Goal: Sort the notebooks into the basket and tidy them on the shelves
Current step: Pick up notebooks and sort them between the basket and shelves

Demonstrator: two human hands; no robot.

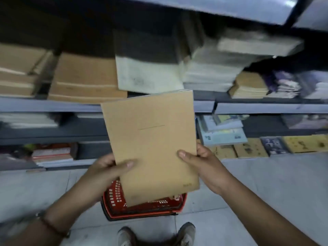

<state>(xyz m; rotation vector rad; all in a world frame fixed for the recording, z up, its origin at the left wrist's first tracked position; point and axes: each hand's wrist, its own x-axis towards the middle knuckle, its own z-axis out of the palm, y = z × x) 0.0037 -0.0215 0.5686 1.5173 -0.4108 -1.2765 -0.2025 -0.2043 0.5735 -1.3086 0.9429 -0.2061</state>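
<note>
- On the shelves' left end I see brown kraft stacks (85, 79) lying flat at the front edge of the upper shelf (53, 105), blurred.
- My left hand (108, 169) grasps the brown notebook (150, 144) at its lower left edge, thumb curled over the cover, fingers hidden behind it.
- The notebook is held in the air in front of the shelves, above the red basket (142, 206). Its long axis runs up and away from me, top end leaning slightly left, its top edge level with the upper shelf's front lip.
- The cover is plain kraft brown with one thin printed line near the middle and small print at the lower right corner; it looks flat and clean.
- My right hand (204, 162) pinches its right edge, thumb on the cover.
- The basket sits on the pale tiled floor (266, 183), just beyond my shoes (186, 233).
- Right of the notebook, pale stacks (209, 73) crowd the upper shelf.
</note>
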